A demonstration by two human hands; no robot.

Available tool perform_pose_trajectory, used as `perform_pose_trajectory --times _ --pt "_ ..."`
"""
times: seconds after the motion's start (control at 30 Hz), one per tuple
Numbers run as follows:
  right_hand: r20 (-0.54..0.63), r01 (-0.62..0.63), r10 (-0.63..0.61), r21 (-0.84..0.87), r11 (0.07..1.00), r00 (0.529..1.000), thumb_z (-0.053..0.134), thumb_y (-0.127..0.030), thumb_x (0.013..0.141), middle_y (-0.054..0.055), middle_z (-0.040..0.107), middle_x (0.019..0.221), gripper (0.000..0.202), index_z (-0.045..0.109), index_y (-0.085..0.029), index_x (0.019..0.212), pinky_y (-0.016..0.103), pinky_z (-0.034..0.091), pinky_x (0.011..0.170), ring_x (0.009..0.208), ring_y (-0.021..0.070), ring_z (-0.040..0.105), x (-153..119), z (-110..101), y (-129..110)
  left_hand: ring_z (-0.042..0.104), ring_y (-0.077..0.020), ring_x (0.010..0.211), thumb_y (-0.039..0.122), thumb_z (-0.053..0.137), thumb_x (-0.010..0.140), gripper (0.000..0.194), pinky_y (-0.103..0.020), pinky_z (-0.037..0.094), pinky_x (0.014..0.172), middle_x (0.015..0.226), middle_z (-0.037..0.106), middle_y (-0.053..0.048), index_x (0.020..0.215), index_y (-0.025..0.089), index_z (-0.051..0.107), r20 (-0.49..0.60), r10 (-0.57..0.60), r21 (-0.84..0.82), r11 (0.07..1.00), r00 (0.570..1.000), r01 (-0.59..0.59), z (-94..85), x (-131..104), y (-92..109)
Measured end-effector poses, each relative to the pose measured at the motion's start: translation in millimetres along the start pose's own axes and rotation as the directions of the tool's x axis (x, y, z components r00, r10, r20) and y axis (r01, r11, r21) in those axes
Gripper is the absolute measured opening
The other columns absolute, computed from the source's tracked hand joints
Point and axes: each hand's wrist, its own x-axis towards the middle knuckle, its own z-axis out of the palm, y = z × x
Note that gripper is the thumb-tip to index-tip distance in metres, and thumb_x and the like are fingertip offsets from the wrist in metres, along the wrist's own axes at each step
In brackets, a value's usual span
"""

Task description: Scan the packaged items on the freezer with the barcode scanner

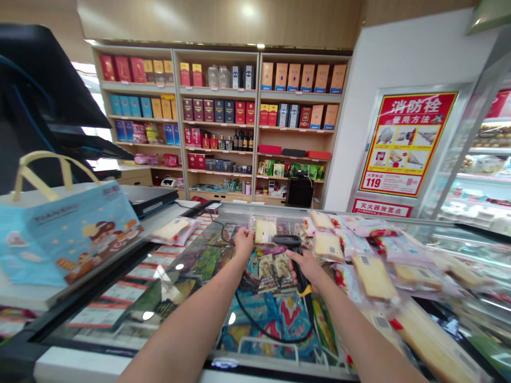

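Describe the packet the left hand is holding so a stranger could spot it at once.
Start at the glass-topped freezer in front of the wooden shelves. Near its far edge, the left hand grips a clear packet of pale yellow slices. Unlike the packets lying around it, it faces the black scanner.

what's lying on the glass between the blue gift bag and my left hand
In the head view, a clear-wrapped pale pastry packet lies on the freezer's glass lid between the blue gift bag and your left hand.

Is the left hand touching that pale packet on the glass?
Touching. In the head view the left hand has its fingertips on the edge of the pale packet, with no gap showing between them.
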Motion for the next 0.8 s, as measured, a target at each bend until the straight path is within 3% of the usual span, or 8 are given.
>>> perform_pose_trajectory --times 0.17,0.3,0.47,0.67,0.8 --pt "-0.043 0.008 -0.008 0.021 1.0 0.999 0.064 -0.041 0.081 -0.004 0.049 0.042 0.033 0.049 -0.021 0.06 0.022 0.038 0.031 0.031 0.0105 0.043 -1.0 16.3 -6.0 0.056 -0.0139 0.064 0.02 0.06 0.075 0.019 -0.025 0.042 0.067 0.06 0.053 0.004 0.061 0.021 0.047 0.002 -0.014 -0.013 1.0 1.0 0.014 -12.9 3.3 9.4" --pt "0.015 -0.027 0.027 0.004 1.0 1.0 0.06 -0.033 0.086 -0.004 0.051 0.043 0.03 0.048 -0.02 0.062 0.021 0.039 0.032 0.032 0.01 0.044 0.4 40.5 -17.3 0.056 -0.0139 0.065 0.019 0.06 0.075 0.019 -0.025 0.042 0.067 0.061 0.054 0.004 0.061 0.02 0.047 -0.032 0.003 0.006 1.0 0.999 -0.003 -36.6 13.4 10.5" --pt "0.119 -0.026 0.029 -0.026 0.999 0.992 0.06 -0.032 0.087 -0.005 0.049 0.041 0.029 0.049 -0.02 0.064 0.02 0.039 0.032 0.031 0.0093 0.044 8.4 83.7 -33.5 0.056 -0.015 0.064 0.021 0.059 0.075 0.018 -0.025 0.042 0.063 0.058 0.054 0.003 0.06 0.021 0.048 -0.084 -0.009 0.053 0.998 0.996 0.014 -86.8 40.6 -4.2" --pt "0.245 0.0 0.004 -0.016 1.0 0.969 0.06 -0.032 0.087 -0.005 0.05 0.042 0.029 0.049 -0.019 0.064 0.019 0.04 0.034 0.032 0.0089 0.046 30.2 151.1 -43.4 0.055 -0.0147 0.06 0.023 0.059 0.073 0.02 -0.025 0.04 0.058 0.057 0.055 0.003 0.058 0.021 0.046 -0.211 -0.028 0.179 0.982 0.977 0.067 -158.0 75.7 -25.5" --pt "0.285 -0.022 0.029 -0.027 0.999 0.958 0.059 -0.031 0.088 -0.006 0.05 0.042 0.027 0.048 -0.019 0.066 0.019 0.041 0.035 0.032 0.0089 0.046 45.2 186.4 -39.0 0.061 -0.0167 0.066 0.022 0.059 0.075 0.014 -0.025 0.041 0.062 0.064 0.062 0.001 0.063 0.02 0.052 -0.23 -0.033 0.301 0.948 0.973 0.104 -185.7 85.3 -27.8"
